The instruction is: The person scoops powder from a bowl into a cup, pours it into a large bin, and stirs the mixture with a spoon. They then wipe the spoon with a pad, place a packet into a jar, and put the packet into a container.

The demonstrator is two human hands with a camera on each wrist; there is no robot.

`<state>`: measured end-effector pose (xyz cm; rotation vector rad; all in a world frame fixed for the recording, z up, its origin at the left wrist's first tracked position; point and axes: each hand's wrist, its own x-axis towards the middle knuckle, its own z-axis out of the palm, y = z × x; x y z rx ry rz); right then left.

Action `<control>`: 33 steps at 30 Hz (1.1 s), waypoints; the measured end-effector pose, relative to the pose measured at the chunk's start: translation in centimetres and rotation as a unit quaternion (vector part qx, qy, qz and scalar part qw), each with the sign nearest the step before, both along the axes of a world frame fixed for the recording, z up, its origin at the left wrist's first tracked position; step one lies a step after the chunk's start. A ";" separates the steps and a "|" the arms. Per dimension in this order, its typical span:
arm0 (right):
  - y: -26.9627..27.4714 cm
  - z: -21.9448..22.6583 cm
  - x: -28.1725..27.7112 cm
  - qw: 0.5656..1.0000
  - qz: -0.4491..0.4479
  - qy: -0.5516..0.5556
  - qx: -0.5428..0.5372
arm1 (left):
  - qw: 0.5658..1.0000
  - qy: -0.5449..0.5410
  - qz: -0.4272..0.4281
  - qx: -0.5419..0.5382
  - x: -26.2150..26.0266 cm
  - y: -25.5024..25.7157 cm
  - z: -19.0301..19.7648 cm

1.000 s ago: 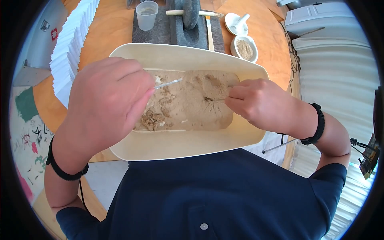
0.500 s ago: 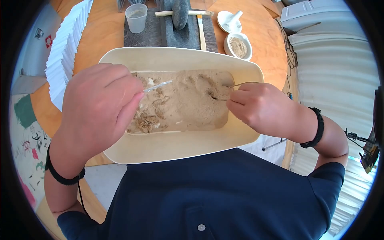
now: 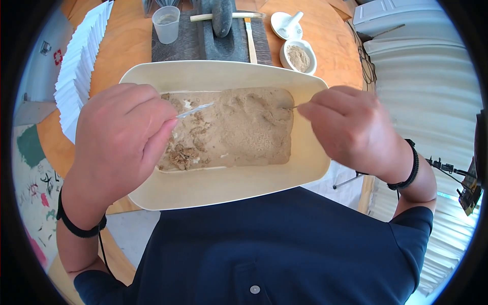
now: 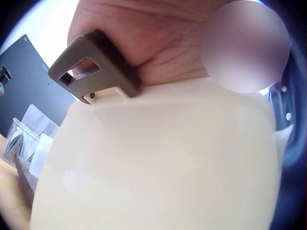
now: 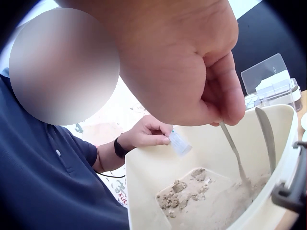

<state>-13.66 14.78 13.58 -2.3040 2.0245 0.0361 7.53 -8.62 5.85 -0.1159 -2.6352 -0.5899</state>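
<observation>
In the head view a cream plastic bin (image 3: 223, 190) holds tan powder (image 3: 254, 122), with darker clumps (image 3: 182, 156) at its left end. Above the bin's left side, my left hand (image 3: 122, 137) pinches a small clear plastic packet (image 5: 180, 143) between thumb and fingers. My right hand (image 3: 351, 124) is over the right end, gripping a thin metal rod-like tool (image 5: 234, 147) whose lower end dips into the powder. A second, blade-shaped metal tool (image 5: 266, 136) leans against the wall beside it. In the left wrist view, the bin's outer wall and a brown clip (image 4: 93, 64) hide the left fingertips.
Beyond the bin are a plastic cup (image 3: 166, 25), a grey stone trough with a roller (image 3: 222, 20), a brush (image 3: 250, 40) and a white mortar of powder (image 3: 299, 57). Its pestle (image 3: 291, 23) rests on a lid. Folded white paper (image 3: 81, 66) stands at left.
My right hand has moved away from the powder's middle towards the bin's far right, and the dark hollow there has filled in. The left hand keeps its pinch; the head view has shifted slightly.
</observation>
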 end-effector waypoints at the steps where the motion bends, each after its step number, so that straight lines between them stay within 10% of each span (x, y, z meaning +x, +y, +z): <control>1: 0.0 -0.1 0.2 1.000 0.013 -0.028 -0.002 | 1.000 -0.001 -0.001 -0.001 0.0 0.0 0.0; 14: 1.2 -1.8 0.4 0.992 -0.032 -0.110 -0.059 | 0.979 -0.079 0.008 0.186 0.6 -0.1 2.1; 26: 2.7 -2.3 1.1 0.945 -0.114 -0.257 -0.166 | 0.851 -0.203 0.127 0.467 0.5 2.4 4.9; 30: 3.0 -2.7 0.8 0.919 -0.121 -0.302 -0.224 | 0.995 -0.069 0.008 0.073 -0.4 2.6 4.8; 31: 3.2 -2.6 0.9 0.907 -0.137 -0.324 -0.232 | 0.987 0.023 -0.075 -0.137 -0.6 2.5 4.8; 33: 3.5 -2.7 1.0 0.892 -0.156 -0.347 -0.244 | 0.978 0.050 -0.096 -0.179 -0.4 2.7 5.1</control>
